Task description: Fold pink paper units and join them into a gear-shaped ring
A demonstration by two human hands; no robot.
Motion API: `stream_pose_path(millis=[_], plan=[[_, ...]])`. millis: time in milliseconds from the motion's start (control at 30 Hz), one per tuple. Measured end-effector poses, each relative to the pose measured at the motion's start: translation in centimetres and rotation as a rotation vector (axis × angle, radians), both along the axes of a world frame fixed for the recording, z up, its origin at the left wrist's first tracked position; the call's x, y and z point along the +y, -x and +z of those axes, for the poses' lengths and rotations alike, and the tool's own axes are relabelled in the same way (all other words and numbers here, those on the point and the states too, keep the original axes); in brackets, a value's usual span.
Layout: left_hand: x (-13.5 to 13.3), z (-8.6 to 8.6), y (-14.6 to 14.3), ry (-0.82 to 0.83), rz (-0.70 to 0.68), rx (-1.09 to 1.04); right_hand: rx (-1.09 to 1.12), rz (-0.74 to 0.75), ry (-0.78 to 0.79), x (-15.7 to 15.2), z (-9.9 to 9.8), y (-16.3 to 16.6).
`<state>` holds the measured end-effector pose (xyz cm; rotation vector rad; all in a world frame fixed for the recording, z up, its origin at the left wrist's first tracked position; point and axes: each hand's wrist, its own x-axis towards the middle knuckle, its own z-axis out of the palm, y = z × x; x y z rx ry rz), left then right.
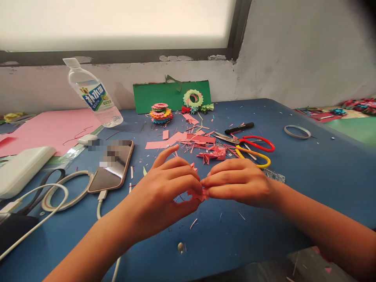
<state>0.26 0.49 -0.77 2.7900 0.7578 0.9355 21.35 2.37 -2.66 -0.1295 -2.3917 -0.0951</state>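
The small pink folded paper (pixel 205 193), partly hidden, is over the blue counter (pixel 317 180). The left hand (pixel 166 186) pinches it between thumb and finger; the right hand (pixel 245 182) touches it, its grip I cannot tell.

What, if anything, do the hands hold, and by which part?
The left hand pinches a small pink folded-paper piece; the right hand touches it. The exact gripped part is hidden.

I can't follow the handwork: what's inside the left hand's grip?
In the left hand, pink paper shows between thumb and forefinger. The hand covers part of it, so its full shape cannot be seen.
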Motion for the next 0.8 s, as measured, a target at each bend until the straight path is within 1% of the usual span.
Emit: stream_pose_path(millis=[200, 333, 433, 667, 800], plan=[[0.12, 0.02, 0.10, -0.078, 0.004, -0.023, 0.004, -0.036, 0.005, 0.07, -0.17, 0.01], [0.10, 0.00, 0.27, -0.162, 0.005, 0.003, 0.005, -0.052, -0.030, 0.00, 0.02, 0.01], [0.04, -0.01, 0.33, -0.199, 0.005, 0.024, 0.015, -0.043, -0.025, -0.06, 0.05, 0.01], [0.05, -0.03, 0.30, -0.225, 0.002, 0.028, 0.088, 0.011, 0.106, 0.16, -0.62, 0.26], [-0.03, -0.05, 0.23, -0.225, -0.005, 0.017, 0.112, 0.026, 0.167, 0.17, -0.70, 0.34]])
